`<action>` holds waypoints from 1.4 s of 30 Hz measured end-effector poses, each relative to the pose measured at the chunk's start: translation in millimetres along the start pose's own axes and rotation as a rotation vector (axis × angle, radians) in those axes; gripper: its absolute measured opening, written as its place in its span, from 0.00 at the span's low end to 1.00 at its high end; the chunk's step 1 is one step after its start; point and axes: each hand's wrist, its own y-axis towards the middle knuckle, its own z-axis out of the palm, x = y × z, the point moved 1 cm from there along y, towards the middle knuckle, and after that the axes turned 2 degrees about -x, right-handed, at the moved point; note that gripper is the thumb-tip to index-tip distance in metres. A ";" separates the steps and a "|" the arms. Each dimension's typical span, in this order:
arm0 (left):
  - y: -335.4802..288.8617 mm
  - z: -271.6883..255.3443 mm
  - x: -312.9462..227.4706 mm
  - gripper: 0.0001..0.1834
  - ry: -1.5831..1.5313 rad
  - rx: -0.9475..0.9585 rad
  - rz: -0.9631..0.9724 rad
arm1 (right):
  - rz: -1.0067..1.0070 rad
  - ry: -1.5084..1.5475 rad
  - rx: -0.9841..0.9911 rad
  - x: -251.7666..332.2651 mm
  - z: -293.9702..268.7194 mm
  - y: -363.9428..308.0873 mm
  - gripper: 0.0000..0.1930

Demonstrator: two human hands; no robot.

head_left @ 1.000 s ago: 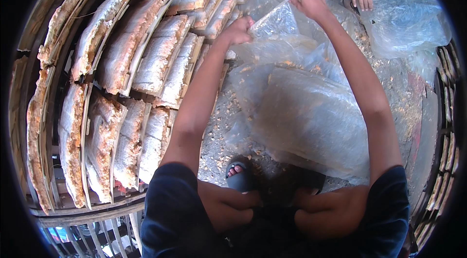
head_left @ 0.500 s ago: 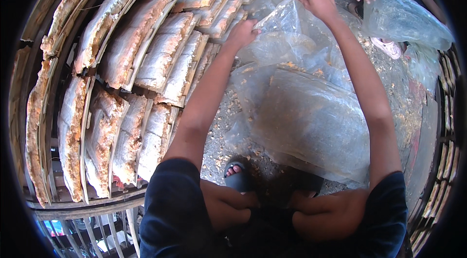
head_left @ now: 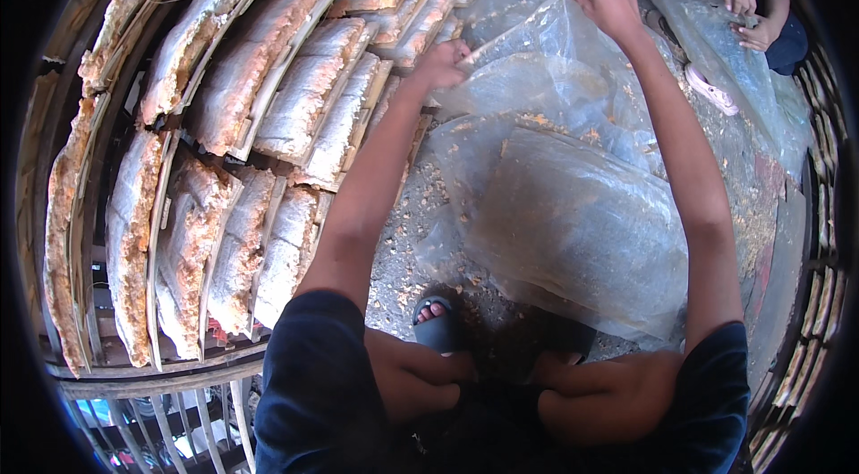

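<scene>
Both my arms reach forward over the floor. A clear plastic sheet (head_left: pixel 541 45) is stretched between my hands, its upper edge pulled into a line. At that edge's left end my left hand (head_left: pixel 442 64) is closed on the plastic. Farther away and to the right, my right hand (head_left: pixel 608 0) grips the other end with bent fingers. Beneath and nearer to me, a folded stack of cloudy plastic sheeting (head_left: pixel 577 219) lies on the floor, with crumpled layers spreading out under the held sheet.
At left, several tilted boards (head_left: pixel 309 89) carry pale slabs with crumbly orange edges, stacked on a slatted wooden rack (head_left: pixel 161 367). Another person's hands (head_left: pixel 747 13) handle a plastic sheet (head_left: pixel 716 45) at far right. A pink sandal (head_left: pixel 711 91) and crumbs lie on the floor.
My right hand has moved slightly right with the sheet's edge, and my left slightly left, drawing it longer. The other person's plastic has been lowered and spread, with a second hand now showing.
</scene>
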 end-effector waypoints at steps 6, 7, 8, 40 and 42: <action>-5.7 26.1 -25.5 0.32 -0.153 -0.124 0.068 | -0.117 0.154 -0.017 37.9 -3.9 8.7 0.07; -5.2 28.0 -30.5 0.29 -0.199 -0.164 0.150 | -0.148 0.175 -0.040 44.3 -4.9 10.2 0.07; -4.4 29.2 -35.1 0.26 -0.230 -0.185 0.201 | -0.133 0.183 -0.020 49.3 -5.5 11.8 0.07; 12.8 28.7 22.7 0.29 -0.033 -0.151 0.134 | -0.019 0.048 -0.009 6.5 -11.4 -2.5 0.09; 13.1 43.6 20.5 0.36 0.005 -0.196 0.223 | -0.065 0.071 0.017 23.8 -3.1 -1.3 0.08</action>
